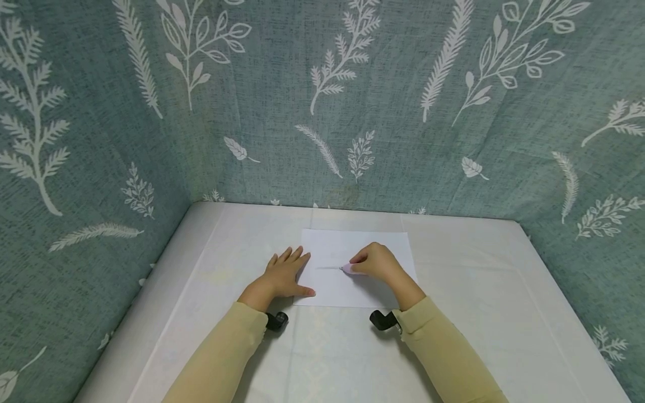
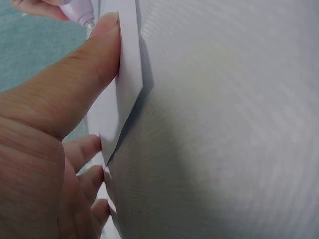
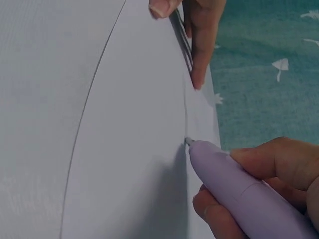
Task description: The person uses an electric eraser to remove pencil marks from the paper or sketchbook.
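Observation:
A white sheet of paper [image 1: 353, 252] lies flat on the white table [image 1: 478, 291]. My left hand [image 1: 284, 274] rests flat on the sheet's left edge, fingers straight, thumb [image 2: 75, 84] pressing the paper [image 2: 127, 74] down. My right hand [image 1: 375, 262] grips a lilac pen [image 1: 349, 270] with its tip on the sheet; a thin line runs left from the tip. In the right wrist view the pen [image 3: 239, 189] touches the paper [image 3: 134, 149] at its point, with the left hand's fingers [image 3: 199, 45] farther along the sheet.
Teal cloth walls with white leaf prints [image 1: 322, 101] close in the table at the back, left and right. Bare white tabletop lies around the sheet and toward the front edge.

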Demonstrator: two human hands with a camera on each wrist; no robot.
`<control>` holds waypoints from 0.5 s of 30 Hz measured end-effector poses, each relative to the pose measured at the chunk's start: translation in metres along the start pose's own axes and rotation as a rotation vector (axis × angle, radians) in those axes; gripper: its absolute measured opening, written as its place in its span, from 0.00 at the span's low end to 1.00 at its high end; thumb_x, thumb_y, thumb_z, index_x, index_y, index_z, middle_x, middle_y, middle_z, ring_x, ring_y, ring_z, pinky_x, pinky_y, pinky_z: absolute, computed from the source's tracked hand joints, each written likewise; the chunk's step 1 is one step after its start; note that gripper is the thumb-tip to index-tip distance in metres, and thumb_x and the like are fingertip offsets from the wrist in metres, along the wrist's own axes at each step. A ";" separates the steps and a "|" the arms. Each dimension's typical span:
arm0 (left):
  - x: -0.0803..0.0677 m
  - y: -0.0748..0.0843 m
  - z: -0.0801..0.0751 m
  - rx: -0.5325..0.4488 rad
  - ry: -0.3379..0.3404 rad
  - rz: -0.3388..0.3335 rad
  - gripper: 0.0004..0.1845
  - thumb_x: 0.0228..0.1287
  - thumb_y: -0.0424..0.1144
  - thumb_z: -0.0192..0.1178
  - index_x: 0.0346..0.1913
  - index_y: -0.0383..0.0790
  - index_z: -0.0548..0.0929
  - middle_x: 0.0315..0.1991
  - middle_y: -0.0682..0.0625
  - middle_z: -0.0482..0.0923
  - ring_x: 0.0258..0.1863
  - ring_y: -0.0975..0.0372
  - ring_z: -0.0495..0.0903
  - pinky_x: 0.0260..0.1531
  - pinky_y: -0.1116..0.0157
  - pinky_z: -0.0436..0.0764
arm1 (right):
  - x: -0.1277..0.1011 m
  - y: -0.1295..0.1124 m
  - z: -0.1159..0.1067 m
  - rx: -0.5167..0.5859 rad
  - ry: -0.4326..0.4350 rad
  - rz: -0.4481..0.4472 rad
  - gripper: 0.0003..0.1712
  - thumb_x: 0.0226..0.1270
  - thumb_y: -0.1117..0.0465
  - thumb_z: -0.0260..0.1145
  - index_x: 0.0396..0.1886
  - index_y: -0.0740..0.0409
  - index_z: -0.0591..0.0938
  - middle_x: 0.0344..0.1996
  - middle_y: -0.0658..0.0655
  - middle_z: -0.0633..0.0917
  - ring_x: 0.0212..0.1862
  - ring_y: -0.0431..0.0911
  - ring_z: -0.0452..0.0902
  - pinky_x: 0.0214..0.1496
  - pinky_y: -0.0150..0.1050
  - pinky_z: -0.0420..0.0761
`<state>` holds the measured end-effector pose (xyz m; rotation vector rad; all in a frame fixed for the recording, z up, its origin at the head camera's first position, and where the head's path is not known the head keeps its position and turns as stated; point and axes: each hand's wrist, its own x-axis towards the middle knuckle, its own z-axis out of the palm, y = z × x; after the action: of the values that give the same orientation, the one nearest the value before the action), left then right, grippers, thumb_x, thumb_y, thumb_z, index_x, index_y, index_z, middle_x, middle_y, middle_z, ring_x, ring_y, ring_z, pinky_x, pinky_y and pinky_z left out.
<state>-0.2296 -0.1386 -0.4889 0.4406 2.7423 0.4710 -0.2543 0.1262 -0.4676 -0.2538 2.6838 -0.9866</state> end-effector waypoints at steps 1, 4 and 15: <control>0.000 0.000 0.000 -0.001 -0.001 0.000 0.56 0.53 0.65 0.71 0.79 0.45 0.57 0.81 0.43 0.46 0.79 0.45 0.41 0.73 0.40 0.41 | 0.000 0.000 0.000 0.000 -0.004 -0.002 0.08 0.59 0.56 0.77 0.37 0.52 0.92 0.33 0.48 0.89 0.32 0.41 0.81 0.36 0.38 0.81; 0.000 0.000 -0.001 -0.005 -0.004 0.000 0.56 0.53 0.64 0.71 0.79 0.45 0.57 0.81 0.43 0.45 0.79 0.45 0.41 0.73 0.40 0.41 | 0.000 -0.001 0.000 -0.001 0.007 0.004 0.08 0.59 0.56 0.77 0.37 0.52 0.92 0.32 0.48 0.89 0.31 0.41 0.81 0.35 0.38 0.80; 0.001 -0.002 0.002 0.003 -0.003 -0.004 0.56 0.53 0.64 0.71 0.80 0.45 0.57 0.81 0.44 0.45 0.79 0.45 0.40 0.74 0.41 0.40 | 0.000 -0.003 0.000 -0.004 0.012 0.010 0.08 0.58 0.56 0.77 0.36 0.53 0.92 0.31 0.48 0.89 0.29 0.41 0.81 0.34 0.37 0.80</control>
<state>-0.2299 -0.1395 -0.4910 0.4356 2.7409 0.4647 -0.2545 0.1236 -0.4656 -0.2351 2.6954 -0.9835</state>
